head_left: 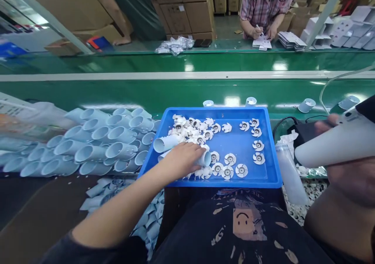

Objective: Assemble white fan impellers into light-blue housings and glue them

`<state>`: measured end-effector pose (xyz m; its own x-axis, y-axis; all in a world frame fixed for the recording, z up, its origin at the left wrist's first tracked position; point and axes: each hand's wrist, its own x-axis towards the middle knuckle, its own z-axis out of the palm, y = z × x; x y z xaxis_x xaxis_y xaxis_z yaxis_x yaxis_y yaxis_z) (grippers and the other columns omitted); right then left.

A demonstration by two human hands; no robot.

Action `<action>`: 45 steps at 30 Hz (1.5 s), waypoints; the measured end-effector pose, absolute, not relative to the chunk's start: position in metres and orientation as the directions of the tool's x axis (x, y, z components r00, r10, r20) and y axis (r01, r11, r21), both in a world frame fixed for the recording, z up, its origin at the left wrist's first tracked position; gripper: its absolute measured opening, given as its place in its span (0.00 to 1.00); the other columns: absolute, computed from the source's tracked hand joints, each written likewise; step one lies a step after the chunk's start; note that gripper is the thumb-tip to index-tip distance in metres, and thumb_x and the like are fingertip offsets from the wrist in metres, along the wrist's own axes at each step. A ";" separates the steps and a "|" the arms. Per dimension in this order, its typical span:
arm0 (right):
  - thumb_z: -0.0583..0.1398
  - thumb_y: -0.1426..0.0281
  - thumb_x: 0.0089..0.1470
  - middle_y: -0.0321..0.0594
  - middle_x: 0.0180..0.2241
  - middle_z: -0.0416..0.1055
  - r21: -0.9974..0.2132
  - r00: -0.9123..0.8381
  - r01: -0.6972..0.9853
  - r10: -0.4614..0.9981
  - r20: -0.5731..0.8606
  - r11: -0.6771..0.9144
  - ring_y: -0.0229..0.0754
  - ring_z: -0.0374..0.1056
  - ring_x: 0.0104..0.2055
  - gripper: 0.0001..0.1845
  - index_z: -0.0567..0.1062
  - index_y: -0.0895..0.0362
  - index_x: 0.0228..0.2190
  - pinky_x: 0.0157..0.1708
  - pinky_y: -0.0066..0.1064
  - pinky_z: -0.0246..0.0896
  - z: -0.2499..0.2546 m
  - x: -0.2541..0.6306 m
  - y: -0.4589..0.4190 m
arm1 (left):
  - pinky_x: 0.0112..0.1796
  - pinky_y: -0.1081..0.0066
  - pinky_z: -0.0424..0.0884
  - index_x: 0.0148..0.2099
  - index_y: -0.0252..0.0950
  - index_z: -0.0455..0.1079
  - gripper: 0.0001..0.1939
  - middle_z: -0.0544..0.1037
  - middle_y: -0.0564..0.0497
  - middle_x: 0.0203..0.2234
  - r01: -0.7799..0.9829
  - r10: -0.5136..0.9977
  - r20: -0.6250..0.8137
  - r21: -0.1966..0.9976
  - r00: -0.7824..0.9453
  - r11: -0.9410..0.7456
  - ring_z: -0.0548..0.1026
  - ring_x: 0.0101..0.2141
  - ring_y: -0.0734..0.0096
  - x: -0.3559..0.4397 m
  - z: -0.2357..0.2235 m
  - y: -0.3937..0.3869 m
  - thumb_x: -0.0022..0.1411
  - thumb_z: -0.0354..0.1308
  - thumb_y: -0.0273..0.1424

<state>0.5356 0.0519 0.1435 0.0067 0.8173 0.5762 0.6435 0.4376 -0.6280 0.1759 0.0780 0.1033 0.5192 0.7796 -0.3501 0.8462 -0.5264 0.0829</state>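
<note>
My left hand (186, 157) reaches over the blue tray (234, 184), its fingers curled around a short light blue plastic tube (206, 159). White fan impellers (230, 159) lie about it, heaped on the tray's left and spread out singly on the right. Next to the hand, another light blue tube (165, 143) lies on its side in the tray. My right hand (347, 178), partly cut off by the frame edge, grips a white tube-shaped housing (336, 147) with small dark openings near its far end. That housing is raised beside the tray's right edge.
Many light blue tubes (92, 153) are stacked left of the tray; more blue pieces (149, 225) lie below. Several tubes stand or lie on the green conveyor (175, 92). A translucent tube (290, 174) leans at right, near a cable. Two people are across the line, one writing.
</note>
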 end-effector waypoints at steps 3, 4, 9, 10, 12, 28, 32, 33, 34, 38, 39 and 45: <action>0.61 0.51 0.51 0.41 0.53 0.68 -0.743 0.189 0.346 0.734 0.653 0.572 0.55 0.70 0.50 0.26 0.68 0.33 0.53 0.42 0.54 0.70 0.147 0.530 0.040 | 0.49 0.52 0.71 0.52 0.37 0.66 0.22 0.77 0.41 0.47 0.830 0.862 -0.014 0.280 0.506 -0.483 0.75 0.49 0.51 0.169 0.101 0.076 0.55 0.60 0.37; 0.67 0.56 0.45 0.42 0.48 0.71 -0.761 0.238 0.257 0.724 0.648 0.596 0.53 0.72 0.46 0.26 0.73 0.36 0.48 0.41 0.50 0.71 0.146 0.529 0.039 | 0.49 0.52 0.71 0.53 0.38 0.64 0.22 0.76 0.40 0.49 0.789 0.873 0.113 0.383 0.475 -0.480 0.74 0.50 0.51 0.168 0.103 0.077 0.56 0.59 0.36; 0.70 0.58 0.43 0.49 0.38 0.74 -0.849 0.189 0.000 0.833 0.519 0.529 0.49 0.75 0.33 0.22 0.78 0.51 0.41 0.27 0.37 0.72 0.145 0.535 0.040 | 0.47 0.52 0.73 0.55 0.41 0.56 0.25 0.75 0.38 0.47 0.313 0.814 0.393 0.780 0.429 -0.542 0.74 0.51 0.50 0.190 0.102 0.066 0.56 0.57 0.32; 0.69 0.58 0.44 0.48 0.37 0.74 -0.862 0.137 -0.029 0.856 0.498 0.506 0.49 0.74 0.32 0.20 0.78 0.52 0.39 0.26 0.37 0.71 0.147 0.536 0.040 | 0.44 0.54 0.74 0.56 0.42 0.54 0.28 0.76 0.40 0.44 0.258 0.807 0.373 0.813 0.458 -0.522 0.76 0.48 0.51 0.200 0.099 0.062 0.55 0.58 0.33; 0.69 0.58 0.42 0.44 0.34 0.74 -0.883 0.021 -0.102 0.888 0.459 0.459 0.46 0.74 0.31 0.18 0.77 0.52 0.36 0.27 0.36 0.71 0.155 0.535 0.039 | 0.39 0.58 0.76 0.57 0.43 0.55 0.32 0.78 0.44 0.40 0.303 0.794 0.273 0.818 0.543 -0.488 0.79 0.40 0.55 0.221 0.097 0.054 0.53 0.63 0.37; 0.59 0.40 0.45 0.41 0.35 0.71 -0.897 -0.001 -0.182 0.912 0.411 0.404 0.45 0.72 0.31 0.45 0.56 0.54 0.55 0.30 0.38 0.68 0.191 0.453 0.037 | 0.30 0.66 0.70 0.37 0.39 0.67 0.13 0.77 0.51 0.28 0.259 0.641 0.495 0.635 0.587 -0.728 0.76 0.30 0.64 0.297 0.108 0.038 0.52 0.61 0.40; 0.52 0.36 0.47 0.42 0.34 0.71 -0.898 -0.014 -0.154 0.908 0.419 0.412 0.47 0.72 0.29 0.43 0.60 0.53 0.53 0.28 0.41 0.68 0.190 0.454 0.036 | 0.30 0.65 0.69 0.35 0.39 0.66 0.13 0.77 0.51 0.28 0.270 0.628 0.515 0.606 0.584 -0.748 0.76 0.30 0.62 0.298 0.107 0.039 0.53 0.60 0.41; 0.51 0.36 0.48 0.42 0.34 0.71 -0.899 -0.020 -0.136 0.906 0.423 0.416 0.47 0.72 0.30 0.42 0.61 0.52 0.53 0.28 0.41 0.68 0.190 0.453 0.036 | 0.31 0.64 0.69 0.35 0.39 0.66 0.13 0.77 0.51 0.28 0.278 0.629 0.507 0.604 0.590 -0.747 0.76 0.31 0.62 0.297 0.107 0.039 0.52 0.60 0.41; 0.51 0.36 0.49 0.42 0.35 0.72 -0.900 -0.026 -0.122 0.905 0.425 0.419 0.47 0.72 0.30 0.41 0.61 0.52 0.53 0.28 0.41 0.68 0.191 0.453 0.036 | 0.31 0.64 0.69 0.35 0.39 0.66 0.13 0.77 0.50 0.28 0.287 0.630 0.497 0.601 0.596 -0.746 0.76 0.31 0.62 0.297 0.107 0.040 0.52 0.60 0.41; 0.51 0.37 0.50 0.41 0.35 0.71 -0.911 -0.006 -0.095 0.915 0.404 0.402 0.47 0.72 0.31 0.39 0.60 0.51 0.53 0.29 0.41 0.68 0.191 0.451 0.037 | 0.32 0.62 0.69 0.36 0.38 0.66 0.14 0.77 0.48 0.28 0.303 0.616 0.506 0.569 0.604 -0.764 0.76 0.32 0.60 0.295 0.105 0.041 0.53 0.59 0.42; 0.51 0.36 0.49 0.41 0.35 0.71 -0.919 0.006 -0.082 0.922 0.387 0.386 0.47 0.72 0.31 0.40 0.60 0.51 0.53 0.29 0.41 0.68 0.191 0.451 0.037 | 0.32 0.62 0.69 0.36 0.38 0.66 0.14 0.77 0.48 0.28 0.303 0.613 0.513 0.563 0.601 -0.769 0.76 0.32 0.60 0.294 0.104 0.042 0.53 0.59 0.42; 0.52 0.35 0.48 0.38 0.33 0.70 -0.926 -0.018 -0.144 0.935 0.355 0.349 0.44 0.71 0.30 0.39 0.62 0.49 0.51 0.29 0.38 0.68 0.198 0.448 0.039 | 0.34 0.61 0.71 0.39 0.37 0.67 0.16 0.78 0.46 0.31 0.275 0.641 0.464 0.635 0.611 -0.722 0.77 0.33 0.57 0.293 0.109 0.038 0.53 0.62 0.42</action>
